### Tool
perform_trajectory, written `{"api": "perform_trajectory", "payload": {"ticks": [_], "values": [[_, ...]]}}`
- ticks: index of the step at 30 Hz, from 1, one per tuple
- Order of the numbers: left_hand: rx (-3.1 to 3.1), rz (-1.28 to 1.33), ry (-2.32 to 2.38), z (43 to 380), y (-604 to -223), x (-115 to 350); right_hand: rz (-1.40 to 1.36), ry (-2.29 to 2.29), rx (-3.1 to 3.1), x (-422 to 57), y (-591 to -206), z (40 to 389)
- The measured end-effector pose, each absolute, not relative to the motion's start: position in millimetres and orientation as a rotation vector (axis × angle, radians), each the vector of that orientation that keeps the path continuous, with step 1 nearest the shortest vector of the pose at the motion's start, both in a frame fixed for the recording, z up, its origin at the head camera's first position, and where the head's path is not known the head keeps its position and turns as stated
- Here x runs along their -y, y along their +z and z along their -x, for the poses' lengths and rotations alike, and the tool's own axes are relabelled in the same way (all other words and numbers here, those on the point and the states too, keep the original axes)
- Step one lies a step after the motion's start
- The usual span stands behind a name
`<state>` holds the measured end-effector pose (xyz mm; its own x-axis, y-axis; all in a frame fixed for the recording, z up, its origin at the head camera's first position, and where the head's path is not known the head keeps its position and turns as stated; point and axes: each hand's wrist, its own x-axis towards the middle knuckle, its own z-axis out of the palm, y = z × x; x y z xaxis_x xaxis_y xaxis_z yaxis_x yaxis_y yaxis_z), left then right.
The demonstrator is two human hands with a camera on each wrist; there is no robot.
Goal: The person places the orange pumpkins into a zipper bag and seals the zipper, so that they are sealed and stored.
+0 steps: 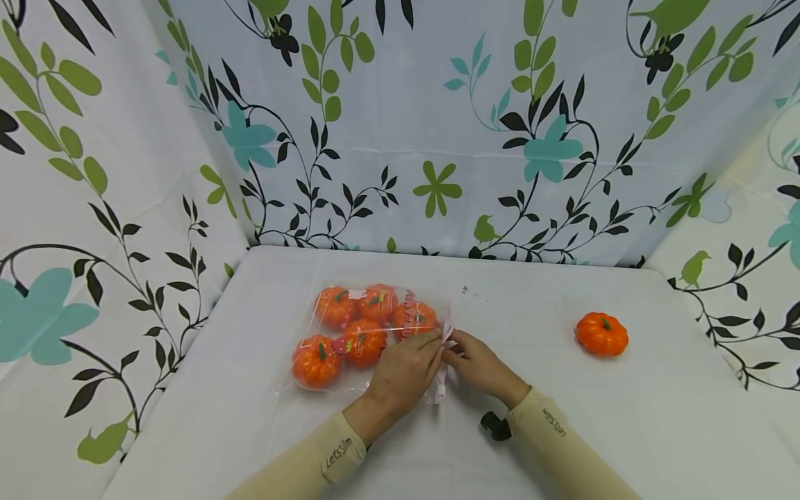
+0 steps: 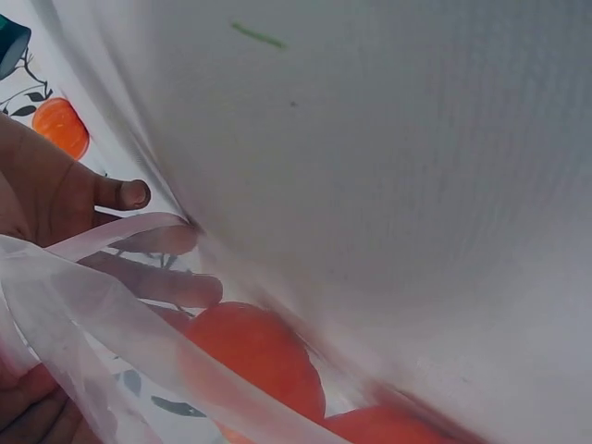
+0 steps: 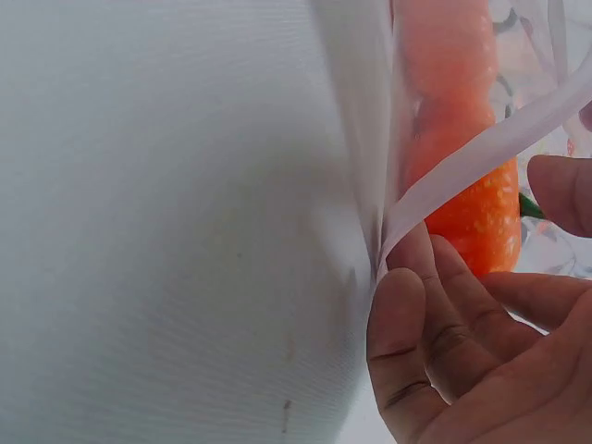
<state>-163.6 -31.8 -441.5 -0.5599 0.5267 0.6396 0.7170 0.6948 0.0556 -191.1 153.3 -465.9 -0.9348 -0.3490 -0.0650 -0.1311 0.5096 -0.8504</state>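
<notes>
A clear zip bag with pink printing lies on the table, holding several orange mini pumpkins. Its pink zip strip runs along the right end. My left hand lies over that end and grips the bag beside the strip. From the other side my right hand pinches the strip's edge between thumb and fingers. In the right wrist view, the strip bows away from the right fingertips, leaving a gap at the mouth. Through the film, the left wrist view shows pumpkins close to the hands.
One loose orange mini pumpkin sits on the white table to the right. A small black object is beside the right wrist. Patterned curtains with leaves and flowers hang behind the table and at both sides.
</notes>
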Motion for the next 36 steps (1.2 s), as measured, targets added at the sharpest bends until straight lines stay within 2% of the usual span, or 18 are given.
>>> {"api": "perform_trajectory", "payload": {"ticks": [9,15,24,30,36], "values": [[2.314,0.914,-0.444,161,-440,33,0.382,-1.488,-2.519,-161,-465,189],[2.297,0.883,-0.495,162,-440,31,0.418,-1.356,-2.702,-182,-460,177],[2.274,0.873,-0.529,162,-443,30,0.442,-0.814,-3.212,-230,-435,168],[2.269,0.87,-0.518,161,-441,29,0.401,-0.769,-3.347,-277,-407,177],[2.283,0.864,-0.524,160,-441,29,0.187,-0.812,-3.279,-325,-389,186]]}}
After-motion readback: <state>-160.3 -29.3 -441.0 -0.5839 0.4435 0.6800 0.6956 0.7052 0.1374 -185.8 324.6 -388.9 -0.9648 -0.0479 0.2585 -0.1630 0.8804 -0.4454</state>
